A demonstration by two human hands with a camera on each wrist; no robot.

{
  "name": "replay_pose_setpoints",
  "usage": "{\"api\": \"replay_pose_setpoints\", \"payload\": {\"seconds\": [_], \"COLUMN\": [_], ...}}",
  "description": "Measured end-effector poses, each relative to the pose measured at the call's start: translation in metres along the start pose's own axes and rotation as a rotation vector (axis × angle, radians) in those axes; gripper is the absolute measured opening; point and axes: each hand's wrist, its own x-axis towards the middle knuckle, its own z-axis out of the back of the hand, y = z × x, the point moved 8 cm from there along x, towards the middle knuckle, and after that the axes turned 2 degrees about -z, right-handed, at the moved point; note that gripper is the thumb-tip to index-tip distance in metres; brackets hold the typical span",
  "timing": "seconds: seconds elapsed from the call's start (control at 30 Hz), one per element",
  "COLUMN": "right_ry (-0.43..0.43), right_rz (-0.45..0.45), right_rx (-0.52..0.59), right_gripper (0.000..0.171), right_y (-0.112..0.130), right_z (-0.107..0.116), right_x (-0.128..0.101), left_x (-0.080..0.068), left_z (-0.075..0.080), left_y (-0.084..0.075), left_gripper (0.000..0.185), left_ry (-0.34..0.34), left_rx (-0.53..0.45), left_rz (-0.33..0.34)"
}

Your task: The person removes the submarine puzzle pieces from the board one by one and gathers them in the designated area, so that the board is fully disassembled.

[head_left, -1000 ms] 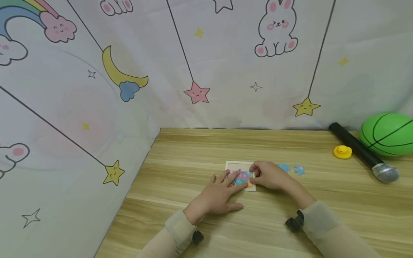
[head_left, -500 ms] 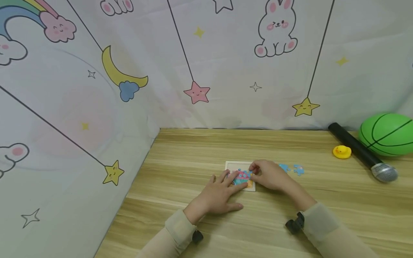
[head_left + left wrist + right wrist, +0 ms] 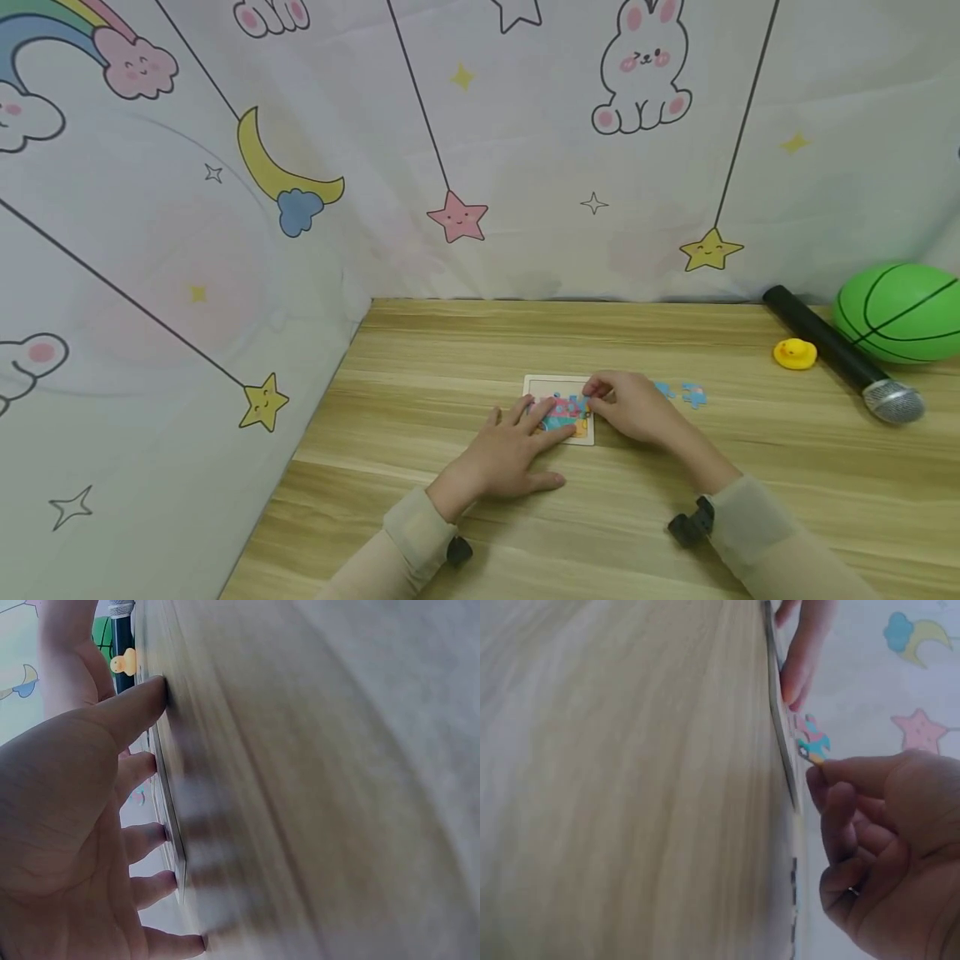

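1. Centre of the wooden table (image 3: 465,350), there's the puzzle board (image 3: 542,385), a small pale square tray lying flat with a pink, blue and orange picture partly filled in.
2. Right hand (image 3: 633,408) is at the board's right edge, fingers curled, pinching a puzzle piece (image 3: 813,745) between thumb and fingertip; the right wrist view shows it clearly, a pink-and-blue piece held just above the board's surface.
3. Left hand (image 3: 506,454) lies flat, fingers straight and spread, fingertips pressing on the board's left side while the palm rests on the table; it grasps nothing.
4. The left wrist view confirms it: spread fingers (image 3: 142,832) touching the thin edge of the board.
5. Just right of the right hand, two loose blue puzzle pieces (image 3: 678,392) lie on the table, near each other, apart from the board.
6. Further right, a yellow rubber duck (image 3: 795,353) sits on the table.
7. Beside the duck lies a black microphone (image 3: 840,354) with a silver mesh head, set at a slant.
8. Behind the microphone, at the far right edge, a green ball (image 3: 900,312) with black lines.
9. All round the back and left hangs a pale curtain (image 3: 225,208) printed with bunnies, stars, a moon and a rainbow.
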Motion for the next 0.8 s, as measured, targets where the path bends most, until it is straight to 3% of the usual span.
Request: {"api": "replay_pose_setpoints", "payload": {"seconds": [0.4, 0.8], "right_ry": [-0.019, 0.008], "right_rz": [-0.024, -0.093], "right_rx": [0.011, -0.002], "right_gripper": [0.003, 0.009], "right_y": [-0.022, -0.069], "right_z": [0.030, 0.065], "right_x": [-0.025, -0.065], "left_x": [0.001, -0.001], "left_z": [0.001, 0.000], "left_y": [0.000, -0.002], "left_gripper": [0.072, 0.073], "left_ry": [-0.013, -0.020], "left_rx": [0.006, 0.012], "left_rz": [-0.003, -0.017]}}
